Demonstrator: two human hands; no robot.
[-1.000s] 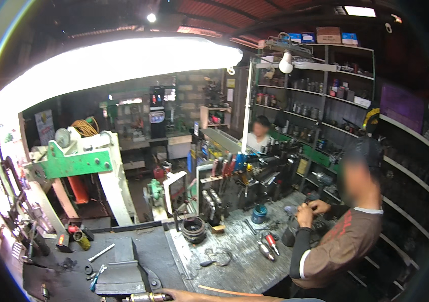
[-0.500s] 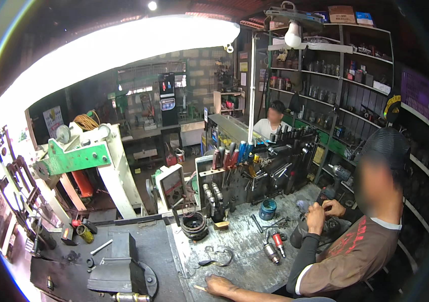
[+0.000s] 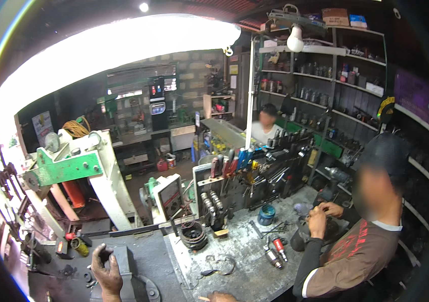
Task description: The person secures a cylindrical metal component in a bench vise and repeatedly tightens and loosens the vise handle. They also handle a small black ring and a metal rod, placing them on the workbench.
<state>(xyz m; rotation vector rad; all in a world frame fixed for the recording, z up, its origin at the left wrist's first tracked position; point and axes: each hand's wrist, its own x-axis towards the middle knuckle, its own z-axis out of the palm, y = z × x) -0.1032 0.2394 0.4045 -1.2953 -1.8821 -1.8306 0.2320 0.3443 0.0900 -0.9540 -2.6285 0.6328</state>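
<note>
My left hand (image 3: 106, 277) is raised over the dark metal vise (image 3: 124, 259) at the lower left. Its fingers are curved, with a gap between them and the thumb, and nothing shows in it. At the lower edge, mostly cut off, my right hand (image 3: 222, 297) is close above the worn metal bench top. It pinches a thin pale stick (image 3: 204, 298), only whose tip shows. A dark strap (image 3: 219, 266) lies on the bench just beyond that hand.
A black ringed part (image 3: 193, 236), a blue tub (image 3: 266, 215) and a red air tool (image 3: 279, 248) stand or lie on the bench. Screwdrivers (image 3: 223, 166) fill the rack behind. At right a co-worker (image 3: 360, 241) handles a dark part; another person (image 3: 264, 126) is farther back.
My left hand has come into view over the vise. My right hand has dropped lower in the picture, still with the stick. The whole view has shifted slightly.
</note>
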